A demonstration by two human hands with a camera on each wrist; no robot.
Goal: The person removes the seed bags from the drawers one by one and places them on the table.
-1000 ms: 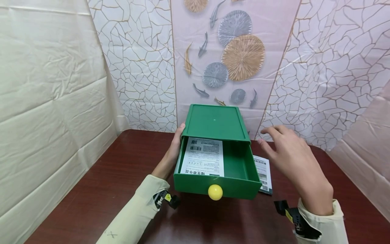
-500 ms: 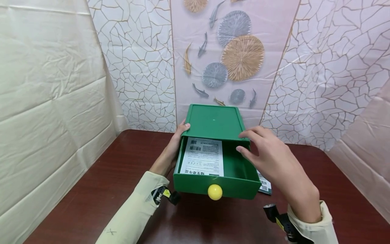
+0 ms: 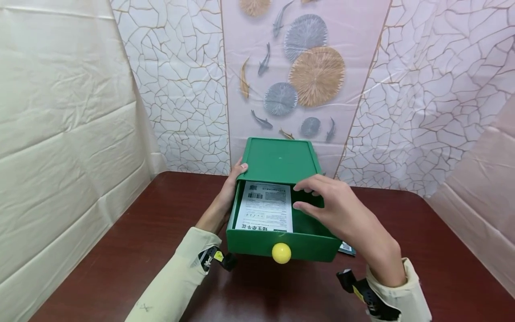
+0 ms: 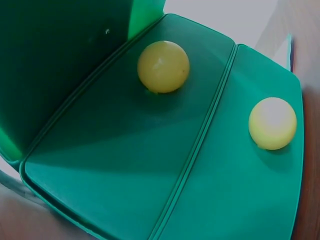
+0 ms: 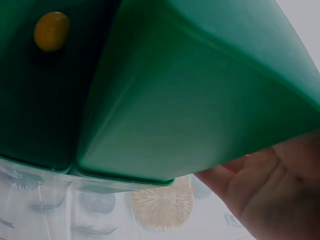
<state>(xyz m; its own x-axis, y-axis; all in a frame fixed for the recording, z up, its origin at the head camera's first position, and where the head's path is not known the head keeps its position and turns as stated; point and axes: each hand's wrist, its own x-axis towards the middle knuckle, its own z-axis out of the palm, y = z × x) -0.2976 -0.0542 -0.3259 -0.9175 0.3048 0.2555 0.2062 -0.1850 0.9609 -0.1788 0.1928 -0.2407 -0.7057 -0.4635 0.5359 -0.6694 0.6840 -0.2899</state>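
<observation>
A green drawer cabinet (image 3: pixel 281 158) stands on the table, its top drawer (image 3: pixel 253 243) pulled out with a yellow knob (image 3: pixel 281 253) on the front. Inside, at the left, lies a white packet (image 3: pixel 265 208) with printed text and a barcode. My left hand (image 3: pixel 227 190) rests along the cabinet's left side, thumb at the top edge. Over the right half of the drawer hovers my right hand (image 3: pixel 338 203), thumb and fingers apart, with nothing seen between them. In the right wrist view, the drawer's side and underside (image 5: pixel 165 110) hide most of my right hand (image 5: pixel 275 190).
Below the pulled-out drawer, two closed drawer fronts (image 4: pixel 240 180) with yellow knobs (image 4: pixel 272 123) show in the left wrist view. Another packet (image 3: pixel 347 248) lies on the dark red table (image 3: pixel 177 210), right of the cabinet and mostly hidden. Patterned cloth (image 3: pixel 185 89) hangs behind.
My right hand has moved left from beside the cabinet to over the open drawer. My left thumb has shifted onto the cabinet's top edge. The packet in the drawer has stayed put.
</observation>
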